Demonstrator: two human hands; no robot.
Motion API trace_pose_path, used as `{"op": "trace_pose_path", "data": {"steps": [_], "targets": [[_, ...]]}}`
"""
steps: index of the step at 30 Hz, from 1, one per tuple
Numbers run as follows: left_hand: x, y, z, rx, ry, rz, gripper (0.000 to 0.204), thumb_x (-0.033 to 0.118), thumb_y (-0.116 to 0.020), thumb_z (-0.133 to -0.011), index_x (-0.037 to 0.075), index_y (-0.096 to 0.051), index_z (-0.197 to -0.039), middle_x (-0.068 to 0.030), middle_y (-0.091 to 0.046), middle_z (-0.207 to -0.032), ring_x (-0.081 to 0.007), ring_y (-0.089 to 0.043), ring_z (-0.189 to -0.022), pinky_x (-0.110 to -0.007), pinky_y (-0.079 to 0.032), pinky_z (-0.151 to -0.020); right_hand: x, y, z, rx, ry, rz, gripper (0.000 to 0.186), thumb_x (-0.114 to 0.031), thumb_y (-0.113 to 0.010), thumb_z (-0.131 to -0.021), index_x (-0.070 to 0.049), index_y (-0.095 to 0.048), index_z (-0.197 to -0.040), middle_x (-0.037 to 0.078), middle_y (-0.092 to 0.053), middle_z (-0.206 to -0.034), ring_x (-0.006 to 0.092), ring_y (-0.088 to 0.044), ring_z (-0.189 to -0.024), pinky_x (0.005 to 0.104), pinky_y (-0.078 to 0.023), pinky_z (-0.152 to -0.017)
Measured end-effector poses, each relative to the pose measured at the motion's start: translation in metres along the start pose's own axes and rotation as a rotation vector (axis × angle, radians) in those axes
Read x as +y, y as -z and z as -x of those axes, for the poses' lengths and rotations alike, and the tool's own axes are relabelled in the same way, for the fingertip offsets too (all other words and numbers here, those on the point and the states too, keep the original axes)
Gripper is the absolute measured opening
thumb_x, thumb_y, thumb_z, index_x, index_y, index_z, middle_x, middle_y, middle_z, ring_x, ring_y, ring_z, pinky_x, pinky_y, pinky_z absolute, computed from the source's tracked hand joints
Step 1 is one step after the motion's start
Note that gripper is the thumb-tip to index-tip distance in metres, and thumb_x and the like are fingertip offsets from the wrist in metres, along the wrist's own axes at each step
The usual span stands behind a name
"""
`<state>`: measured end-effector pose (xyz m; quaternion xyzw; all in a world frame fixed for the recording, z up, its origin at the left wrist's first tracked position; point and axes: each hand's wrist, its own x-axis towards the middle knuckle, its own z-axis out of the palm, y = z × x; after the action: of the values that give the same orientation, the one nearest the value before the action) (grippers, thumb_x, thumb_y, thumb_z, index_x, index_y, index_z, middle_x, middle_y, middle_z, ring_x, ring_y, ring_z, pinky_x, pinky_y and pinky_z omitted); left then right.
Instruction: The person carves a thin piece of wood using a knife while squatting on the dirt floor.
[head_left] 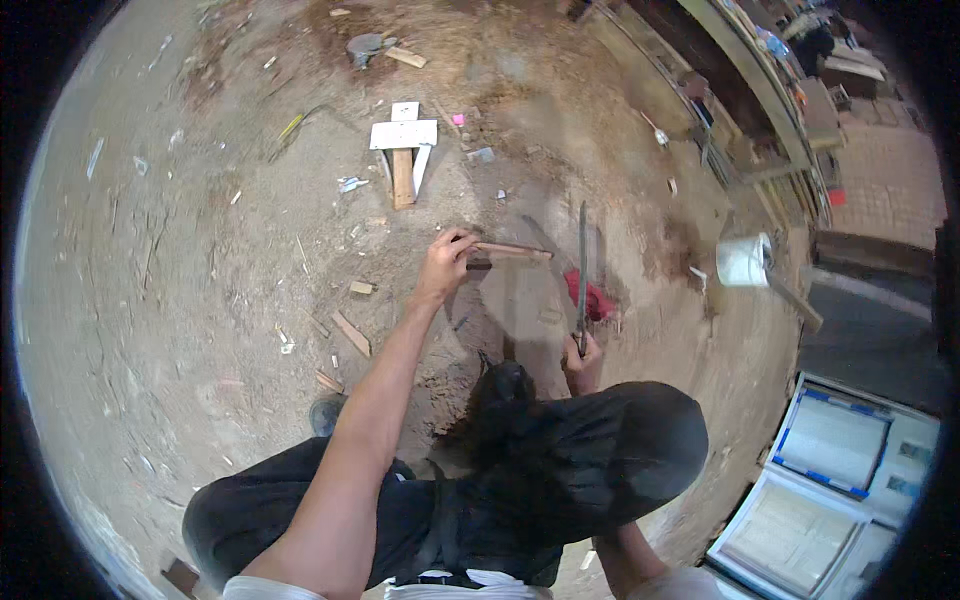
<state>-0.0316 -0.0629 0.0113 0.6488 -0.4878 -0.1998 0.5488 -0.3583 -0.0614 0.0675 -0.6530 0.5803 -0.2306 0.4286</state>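
Note:
My left hand grips one end of a thin wooden stick, held level above the dirt floor. In my right hand, beside my bent knee, is a long narrow dark blade, pointing up and away from me, apparently a machete. Its tip lies just right of the stick's far end. A red crumpled item lies on the floor beside the blade. Farther forward lies a cross-shaped piece of white boards with a bare wooden strip down its middle.
Wood scraps and litter are scattered about. At right are a white bucket with a board beside it, several white framed panels, and, farther back, a cluttered wooden structure. My dark-clad legs fill the lower middle.

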Motion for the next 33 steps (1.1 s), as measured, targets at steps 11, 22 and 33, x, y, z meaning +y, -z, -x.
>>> {"op": "trace_pose_path", "data": {"steps": [11,22,33], "targets": [[0.051,-0.030,-0.031,-0.163,-0.025,-0.131,0.019,0.009,-0.069,-0.080,0.003,-0.071,-0.099,-0.0120,-0.066,-0.093,-0.0266,-0.065,-0.083,-0.036,-0.051,-0.075,0.075,0.031,0.069,0.288,-0.092,-0.268,0.015,-0.016,-0.061,-0.091,-0.001,-0.061,-0.092,0.002,-0.056,-0.066,0.0094,-0.053,-0.054,0.0260,-0.042,-0.050],[0.152,-0.177,-0.002,-0.782,-0.328,0.021,0.026,0.010,-0.070,-0.078,0.005,-0.067,-0.103,-0.0114,-0.062,-0.095,-0.0279,-0.063,-0.080,-0.035,-0.053,-0.066,0.083,0.085,0.120,0.665,-0.291,-0.835,0.013,-0.016,-0.054,-0.092,-0.004,-0.049,-0.093,0.000,-0.042,-0.058,0.0074,-0.039,-0.043,0.0255,-0.035,-0.037],[0.123,-0.277,0.048,-0.947,-0.589,-0.253,0.019,0.009,-0.061,-0.079,0.005,-0.060,-0.097,-0.0122,-0.055,-0.097,-0.0307,-0.062,-0.091,-0.041,-0.054,-0.070,0.099,0.116,0.158,0.724,-0.623,-0.675,0.020,-0.028,-0.055,-0.096,-0.009,-0.050,-0.090,-0.001,-0.041,-0.058,0.0070,-0.034,-0.038,0.0242,-0.030,-0.034]]}}
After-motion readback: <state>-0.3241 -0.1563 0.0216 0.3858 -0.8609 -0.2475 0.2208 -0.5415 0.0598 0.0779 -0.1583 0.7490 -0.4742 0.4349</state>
